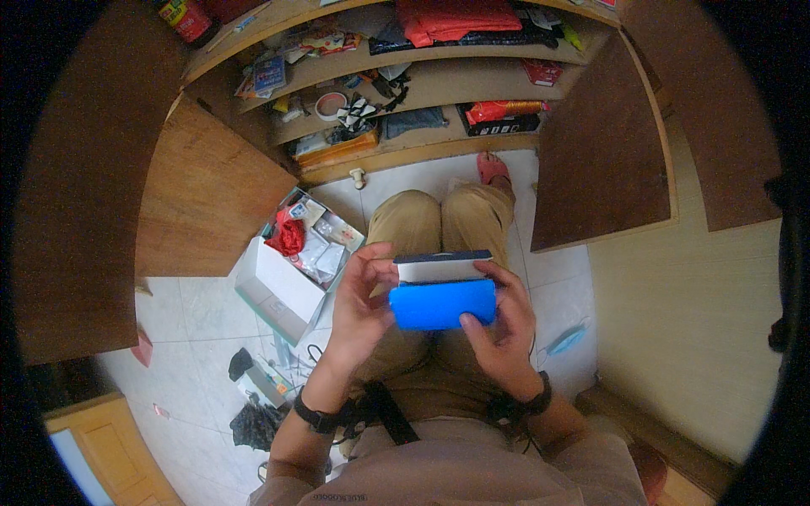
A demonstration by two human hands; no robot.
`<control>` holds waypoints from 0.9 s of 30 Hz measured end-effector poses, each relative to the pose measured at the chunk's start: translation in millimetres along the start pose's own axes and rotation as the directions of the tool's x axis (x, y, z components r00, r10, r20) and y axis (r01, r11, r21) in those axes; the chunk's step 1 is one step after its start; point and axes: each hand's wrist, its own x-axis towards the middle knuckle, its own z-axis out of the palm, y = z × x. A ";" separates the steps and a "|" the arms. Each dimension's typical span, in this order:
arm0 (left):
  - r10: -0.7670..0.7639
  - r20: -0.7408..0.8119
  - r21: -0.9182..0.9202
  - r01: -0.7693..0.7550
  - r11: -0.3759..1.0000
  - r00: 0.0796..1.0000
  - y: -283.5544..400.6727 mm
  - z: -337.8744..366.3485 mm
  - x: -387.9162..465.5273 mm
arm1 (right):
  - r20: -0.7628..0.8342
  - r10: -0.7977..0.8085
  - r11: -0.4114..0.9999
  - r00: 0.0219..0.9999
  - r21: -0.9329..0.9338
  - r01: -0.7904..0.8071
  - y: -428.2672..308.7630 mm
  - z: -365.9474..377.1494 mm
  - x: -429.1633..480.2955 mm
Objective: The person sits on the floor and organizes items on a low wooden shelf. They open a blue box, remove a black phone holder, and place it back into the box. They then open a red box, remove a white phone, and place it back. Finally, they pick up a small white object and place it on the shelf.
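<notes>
Over my lap I hold a small box with a smooth, bright blue face (442, 305). Behind that face stands a white panel (436, 271) topped by a dark edge; it looks like a raised lid, though I cannot tell for sure. My left hand (361, 303) grips the box's left end, fingers behind and thumb near the lower corner. At the right end my right hand (509, 316) has its thumb on the blue face and a fingertip at the white panel. Whatever is inside the box is hidden.
Ahead stands a wooden cabinet with several cluttered shelves (455, 73), between an open left door (202, 196) and right door (607, 158). A white carton (285, 284) of packets sits left of my knees. A blue face mask (567, 340) and black plastic (256, 425) lie on the tiles.
</notes>
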 end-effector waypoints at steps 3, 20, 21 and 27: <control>0.019 0.015 0.115 -0.021 0.993 1.000 6.6 3.0 -3.6 | -0.049 0.029 1.000 0.998 -0.004 -0.029 -6.9 3.0 -3.9; 0.362 0.454 0.349 -0.536 0.769 0.814 19.7 4.5 -8.9 | 0.347 -0.456 0.809 0.820 -0.222 0.544 3.3 -42.4 -36.6; 0.360 0.472 0.363 -0.549 0.753 0.805 24.4 5.3 -10.3 | 0.344 -0.461 0.799 0.818 -0.241 0.551 2.1 -41.1 -35.2; 0.233 0.468 0.417 -0.446 0.792 0.852 35.3 7.2 -13.2 | 0.310 -0.477 0.777 0.822 -0.289 0.560 8.1 -36.7 -37.4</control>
